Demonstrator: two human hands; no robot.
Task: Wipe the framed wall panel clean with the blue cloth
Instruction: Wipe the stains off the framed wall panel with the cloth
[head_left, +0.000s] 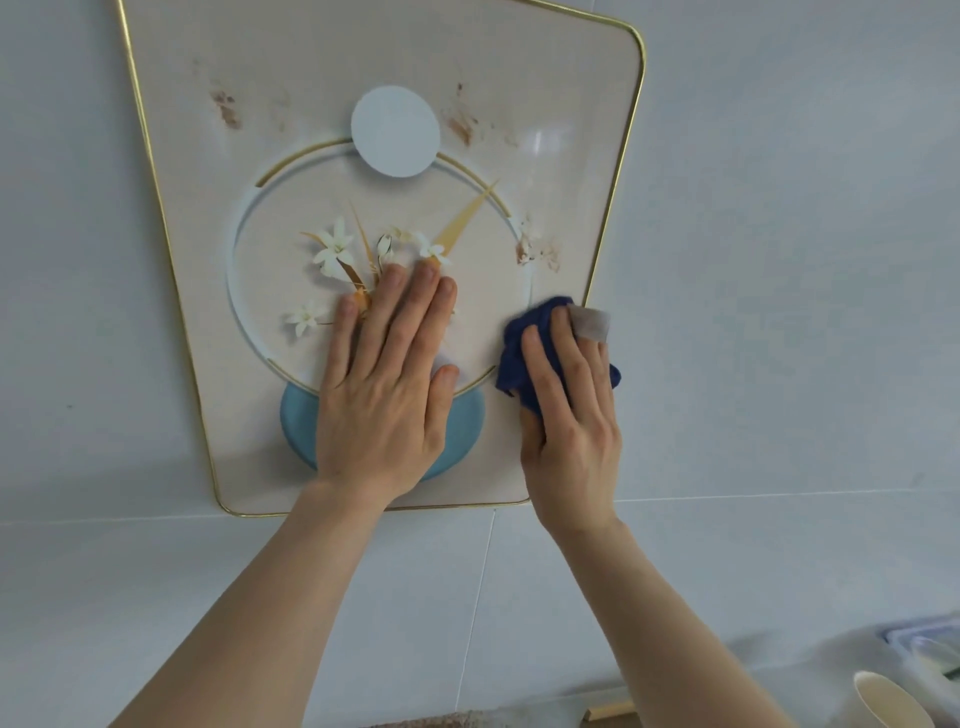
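A cream wall panel (291, 104) with a thin gold frame hangs on the pale tiled wall. It shows a ring, white flowers, a pale disc and a blue bowl shape. Brown smears mark it at the upper left (226, 108), the upper right (461, 123) and the right side (537, 250). My left hand (387, 384) lies flat on the panel's lower middle, fingers spread. My right hand (569, 410) presses a crumpled dark blue cloth (524, 345) against the panel near its right edge. One finger of that hand wears a grey bandage.
At the bottom right stand a paper cup (891, 701) and a clear plastic container (930, 647). A tile seam runs down the wall below the panel. A gold-coloured strip (608, 711) and a speckled surface show at the bottom edge.
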